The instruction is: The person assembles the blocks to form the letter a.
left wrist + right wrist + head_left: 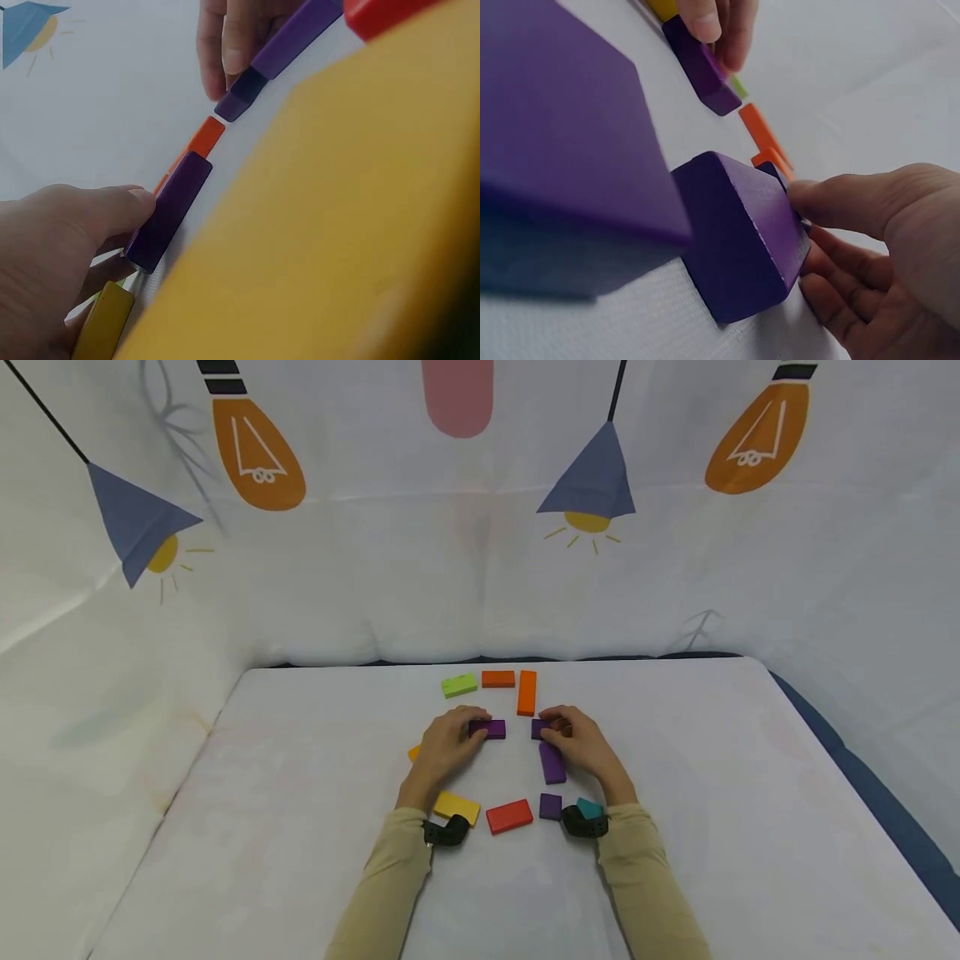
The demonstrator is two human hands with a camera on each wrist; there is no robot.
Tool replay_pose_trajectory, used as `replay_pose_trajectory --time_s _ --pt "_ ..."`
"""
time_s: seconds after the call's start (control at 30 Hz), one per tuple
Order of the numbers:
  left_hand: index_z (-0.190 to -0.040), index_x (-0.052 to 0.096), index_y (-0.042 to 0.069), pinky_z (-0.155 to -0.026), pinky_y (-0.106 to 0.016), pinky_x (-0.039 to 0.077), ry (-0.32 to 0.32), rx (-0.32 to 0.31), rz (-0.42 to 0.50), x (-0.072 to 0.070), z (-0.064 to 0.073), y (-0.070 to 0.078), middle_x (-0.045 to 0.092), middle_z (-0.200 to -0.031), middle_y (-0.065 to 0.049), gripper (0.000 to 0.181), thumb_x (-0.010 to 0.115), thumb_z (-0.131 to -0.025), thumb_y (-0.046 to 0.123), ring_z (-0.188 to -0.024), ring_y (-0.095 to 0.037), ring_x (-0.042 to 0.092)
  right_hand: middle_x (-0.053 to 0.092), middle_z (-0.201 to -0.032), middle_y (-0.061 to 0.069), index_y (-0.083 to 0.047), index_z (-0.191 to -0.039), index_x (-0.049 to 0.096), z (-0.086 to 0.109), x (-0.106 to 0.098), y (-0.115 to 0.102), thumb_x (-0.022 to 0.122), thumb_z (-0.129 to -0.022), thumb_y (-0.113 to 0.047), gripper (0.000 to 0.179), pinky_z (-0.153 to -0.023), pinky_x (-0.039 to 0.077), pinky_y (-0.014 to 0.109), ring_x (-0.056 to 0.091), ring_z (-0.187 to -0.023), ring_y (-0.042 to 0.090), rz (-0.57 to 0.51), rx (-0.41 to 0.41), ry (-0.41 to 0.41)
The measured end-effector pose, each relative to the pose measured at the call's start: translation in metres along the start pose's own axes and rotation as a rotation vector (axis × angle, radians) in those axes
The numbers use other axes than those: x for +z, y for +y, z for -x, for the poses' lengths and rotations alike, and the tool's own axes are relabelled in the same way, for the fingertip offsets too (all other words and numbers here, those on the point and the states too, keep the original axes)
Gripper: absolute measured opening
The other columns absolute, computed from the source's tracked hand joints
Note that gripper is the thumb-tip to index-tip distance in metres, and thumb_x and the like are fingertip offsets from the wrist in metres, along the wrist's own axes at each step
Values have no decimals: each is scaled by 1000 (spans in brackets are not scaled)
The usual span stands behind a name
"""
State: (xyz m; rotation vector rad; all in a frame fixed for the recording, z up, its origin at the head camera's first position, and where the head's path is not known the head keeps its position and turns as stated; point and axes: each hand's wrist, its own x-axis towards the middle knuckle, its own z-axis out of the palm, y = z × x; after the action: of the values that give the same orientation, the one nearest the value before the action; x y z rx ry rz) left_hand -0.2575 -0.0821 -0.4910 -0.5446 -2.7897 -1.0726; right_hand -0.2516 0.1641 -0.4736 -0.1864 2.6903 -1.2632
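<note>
Near the middle of the white table, my left hand (447,745) grips a long purple block (492,729) by its left end, the thumb on its near side in the left wrist view. Across a small gap, my right hand (583,745) pinches a short dark purple block (537,729) between thumb and fingers. A second long purple block (552,765) lies just below that short one, and in the right wrist view this larger block (735,232) partly hides it. Above the hands are two orange blocks, one upright (527,693) in the head view and one crosswise (498,679).
A lime block (459,685) lies at the far side. Nearer are a yellow block (456,807), a red block (510,817), a purple square block (551,807) and a teal block (590,808) partly under the right wrist strap. A white printed curtain (420,568) stands behind.
</note>
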Motion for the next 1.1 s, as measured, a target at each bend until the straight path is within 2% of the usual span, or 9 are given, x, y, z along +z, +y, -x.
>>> replay_pose_trajectory --time_s 0.3,0.63,0.83,1.1 --pt "-115 65 22 -95 -36 47 13 1 -41 3 6 -2 66 -117 3 25 64 -90 25 -106 -15 59 56 -112 10 -13 -124 56 3 4 4 59 -93 -20 31 -89 48 39 54 -98 25 8 -4 5" --pt "-117 64 23 -97 -36 46 3 15 -63 1 3 -2 65 -118 3 27 63 -91 26 -107 -17 58 54 -113 11 -13 -124 56 1 5 2 58 -94 -23 32 -85 45 34 50 -96 23 24 -2 22" --pt "-117 64 23 -96 -36 46 0 23 -59 -2 2 -1 66 -117 3 27 64 -90 26 -106 -16 58 53 -114 12 -12 -125 54 -1 4 1 58 -94 -23 33 -88 45 36 51 -97 24 14 3 31" --pt "-116 65 24 -96 -36 46 -8 2 -63 -1 3 0 66 -116 4 27 65 -89 28 -107 -16 58 54 -116 14 -9 -124 55 1 5 2 59 -93 -22 34 -88 46 37 53 -98 25 -3 -20 30"
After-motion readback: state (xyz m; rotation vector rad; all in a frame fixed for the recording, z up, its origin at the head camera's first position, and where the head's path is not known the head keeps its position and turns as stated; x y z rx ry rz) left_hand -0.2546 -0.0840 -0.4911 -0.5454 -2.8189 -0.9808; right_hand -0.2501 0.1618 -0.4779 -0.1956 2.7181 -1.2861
